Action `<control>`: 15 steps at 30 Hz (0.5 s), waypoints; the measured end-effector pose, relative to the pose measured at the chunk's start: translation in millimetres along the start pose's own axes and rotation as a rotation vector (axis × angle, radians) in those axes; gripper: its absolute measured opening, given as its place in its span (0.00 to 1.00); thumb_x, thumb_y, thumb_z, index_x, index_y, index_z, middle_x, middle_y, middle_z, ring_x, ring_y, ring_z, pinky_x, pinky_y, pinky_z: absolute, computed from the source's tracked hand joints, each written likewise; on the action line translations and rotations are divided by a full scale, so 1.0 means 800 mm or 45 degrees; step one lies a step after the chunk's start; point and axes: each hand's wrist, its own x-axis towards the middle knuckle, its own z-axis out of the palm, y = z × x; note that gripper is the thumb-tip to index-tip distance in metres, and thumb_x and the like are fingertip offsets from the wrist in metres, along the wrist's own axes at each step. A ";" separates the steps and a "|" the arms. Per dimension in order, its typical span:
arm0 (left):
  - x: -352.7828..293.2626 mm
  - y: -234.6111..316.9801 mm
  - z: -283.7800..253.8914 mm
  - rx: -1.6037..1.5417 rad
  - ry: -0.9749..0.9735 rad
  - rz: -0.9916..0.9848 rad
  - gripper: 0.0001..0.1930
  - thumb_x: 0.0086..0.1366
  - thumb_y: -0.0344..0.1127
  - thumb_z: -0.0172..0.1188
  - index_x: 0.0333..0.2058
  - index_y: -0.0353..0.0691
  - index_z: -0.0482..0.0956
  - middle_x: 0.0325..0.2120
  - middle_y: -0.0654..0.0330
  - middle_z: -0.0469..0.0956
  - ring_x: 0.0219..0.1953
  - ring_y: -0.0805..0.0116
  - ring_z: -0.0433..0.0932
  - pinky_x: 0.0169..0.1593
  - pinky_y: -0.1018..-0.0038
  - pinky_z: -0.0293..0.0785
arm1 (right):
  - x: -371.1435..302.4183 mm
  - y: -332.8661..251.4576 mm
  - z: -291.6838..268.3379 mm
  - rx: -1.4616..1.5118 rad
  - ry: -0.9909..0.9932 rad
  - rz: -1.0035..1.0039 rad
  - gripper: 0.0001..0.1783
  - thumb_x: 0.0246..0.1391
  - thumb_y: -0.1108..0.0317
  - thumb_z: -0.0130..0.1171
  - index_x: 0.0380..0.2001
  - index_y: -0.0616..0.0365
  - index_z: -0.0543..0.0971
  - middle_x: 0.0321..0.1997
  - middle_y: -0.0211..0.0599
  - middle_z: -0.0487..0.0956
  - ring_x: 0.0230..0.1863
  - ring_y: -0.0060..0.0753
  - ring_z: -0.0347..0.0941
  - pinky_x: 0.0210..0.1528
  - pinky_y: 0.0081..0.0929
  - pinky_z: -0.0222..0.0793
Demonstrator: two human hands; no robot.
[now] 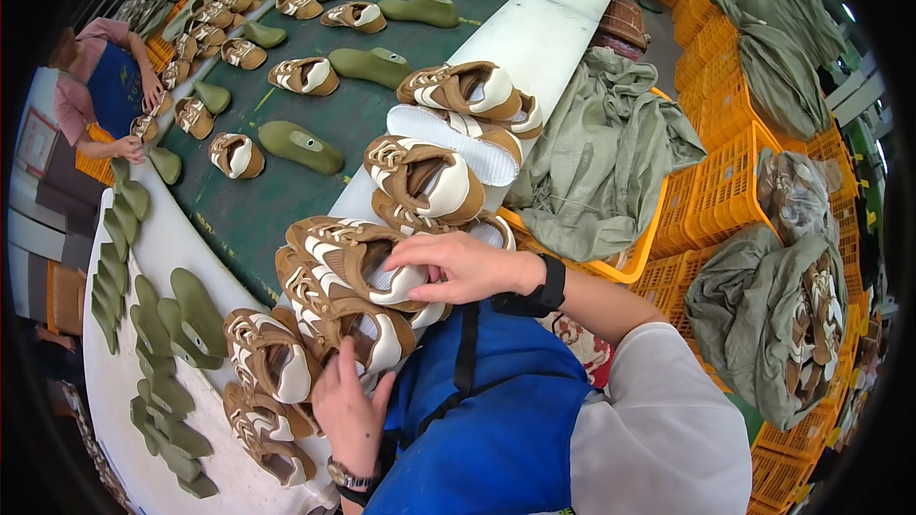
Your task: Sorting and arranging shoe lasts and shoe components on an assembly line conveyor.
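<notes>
Brown-and-white sneakers are crowded on a white ledge in front of me. My right hand (458, 265) is at the opening of an upper sneaker (339, 253), its fingers curved over the collar and the thumb by the white heel. Just below, my left hand (348, 410) touches the heel side of another sneaker (324, 310), fingers stretched and thumb apart. Its fingertips are partly hidden by the shoe opening. More sneakers (272, 358) lie to the left of that hand. Beyond my right hand, another sneaker (425, 176) sits with others stacked behind it.
A green conveyor belt (229, 219) carries sneakers and green shoe lasts (301, 148). More lasts (176, 410) line the white table (229, 477) at left. A person (105, 95) works across the belt. Orange crates (716, 200) and grey-green cloth (601, 153) stand at right.
</notes>
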 end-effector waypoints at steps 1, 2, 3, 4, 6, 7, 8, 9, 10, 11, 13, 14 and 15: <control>0.003 0.014 -0.012 0.046 0.202 0.125 0.34 0.45 0.40 0.68 0.52 0.39 0.66 0.41 0.46 0.72 0.42 0.47 0.72 0.44 0.60 0.69 | -0.003 0.002 0.005 0.041 0.033 -0.046 0.21 0.46 0.66 0.60 0.46 0.56 0.73 0.44 0.37 0.73 0.25 0.30 0.72 0.30 0.26 0.71; 0.011 0.024 -0.018 0.091 0.404 0.251 0.37 0.44 0.40 0.69 0.53 0.38 0.64 0.47 0.45 0.68 0.47 0.45 0.69 0.48 0.59 0.67 | -0.006 0.003 0.005 0.034 0.036 -0.039 0.21 0.46 0.66 0.60 0.46 0.56 0.73 0.44 0.37 0.73 0.25 0.30 0.72 0.30 0.26 0.71; 0.023 0.029 -0.023 0.014 0.375 0.390 0.38 0.43 0.41 0.70 0.54 0.38 0.64 0.52 0.47 0.63 0.53 0.41 0.62 0.52 0.56 0.63 | -0.008 0.004 0.005 0.091 0.022 -0.026 0.20 0.46 0.66 0.59 0.46 0.57 0.73 0.45 0.37 0.73 0.25 0.30 0.73 0.30 0.26 0.71; 0.036 0.032 -0.019 0.012 0.380 0.389 0.38 0.43 0.41 0.70 0.54 0.38 0.64 0.52 0.47 0.63 0.53 0.41 0.62 0.52 0.56 0.63 | -0.009 0.005 0.006 0.147 0.009 -0.015 0.20 0.47 0.67 0.59 0.46 0.57 0.73 0.45 0.36 0.74 0.26 0.30 0.73 0.29 0.25 0.71; 0.064 0.026 0.007 -0.042 0.293 0.595 0.37 0.43 0.40 0.70 0.53 0.37 0.64 0.51 0.49 0.65 0.55 0.42 0.60 0.54 0.54 0.60 | -0.005 0.003 -0.006 -0.023 0.172 -0.009 0.18 0.46 0.70 0.57 0.43 0.57 0.74 0.41 0.38 0.76 0.31 0.32 0.76 0.32 0.26 0.72; 0.072 0.022 0.019 -0.061 0.259 0.601 0.35 0.44 0.39 0.69 0.50 0.35 0.66 0.49 0.50 0.66 0.55 0.42 0.59 0.56 0.53 0.58 | -0.001 0.007 -0.017 -0.269 0.335 -0.108 0.18 0.45 0.71 0.58 0.44 0.57 0.74 0.44 0.38 0.75 0.32 0.34 0.76 0.33 0.26 0.72; 0.075 0.018 0.022 -0.061 0.260 0.607 0.35 0.44 0.39 0.69 0.50 0.35 0.66 0.49 0.50 0.66 0.55 0.42 0.59 0.56 0.53 0.58 | 0.003 0.010 -0.029 -0.515 0.495 -0.207 0.19 0.45 0.72 0.59 0.44 0.57 0.74 0.46 0.38 0.75 0.32 0.36 0.76 0.34 0.26 0.73; 0.074 0.018 0.024 -0.068 0.302 0.593 0.34 0.44 0.37 0.69 0.50 0.34 0.65 0.50 0.51 0.65 0.56 0.42 0.58 0.57 0.53 0.57 | 0.003 0.008 -0.041 -0.709 0.535 -0.181 0.22 0.41 0.70 0.63 0.44 0.55 0.74 0.46 0.38 0.74 0.35 0.42 0.75 0.35 0.30 0.73; 0.073 0.018 0.024 -0.075 0.344 0.577 0.34 0.44 0.35 0.69 0.50 0.34 0.65 0.51 0.51 0.65 0.57 0.42 0.57 0.59 0.54 0.55 | 0.002 0.008 -0.050 -0.713 0.541 -0.184 0.22 0.41 0.70 0.63 0.44 0.55 0.74 0.46 0.38 0.74 0.35 0.42 0.75 0.35 0.30 0.73; 0.071 0.020 0.021 -0.090 0.341 0.572 0.31 0.45 0.35 0.68 0.48 0.33 0.66 0.50 0.51 0.65 0.57 0.42 0.57 0.58 0.54 0.56 | 0.001 0.008 -0.057 -0.871 0.430 -0.038 0.24 0.40 0.68 0.64 0.45 0.54 0.73 0.45 0.37 0.74 0.36 0.42 0.75 0.36 0.31 0.73; 0.074 0.017 0.024 -0.071 0.338 0.573 0.31 0.45 0.35 0.68 0.48 0.33 0.66 0.50 0.51 0.65 0.57 0.42 0.57 0.58 0.54 0.56 | 0.001 0.015 -0.067 -1.058 0.290 0.161 0.27 0.36 0.63 0.67 0.45 0.52 0.72 0.42 0.35 0.73 0.36 0.42 0.74 0.34 0.33 0.72; 0.075 0.016 0.025 -0.050 0.334 0.572 0.31 0.46 0.35 0.67 0.48 0.33 0.66 0.49 0.51 0.65 0.57 0.42 0.57 0.58 0.54 0.56 | 0.003 0.015 -0.071 -1.060 0.289 0.158 0.27 0.36 0.63 0.67 0.45 0.52 0.72 0.42 0.35 0.73 0.36 0.42 0.74 0.34 0.33 0.72; 0.074 0.016 0.025 -0.050 0.336 0.571 0.31 0.46 0.35 0.67 0.48 0.33 0.66 0.49 0.51 0.65 0.57 0.42 0.57 0.58 0.54 0.56 | 0.006 0.016 -0.076 -1.041 0.233 0.154 0.26 0.36 0.63 0.67 0.43 0.53 0.72 0.41 0.37 0.73 0.34 0.42 0.74 0.33 0.32 0.71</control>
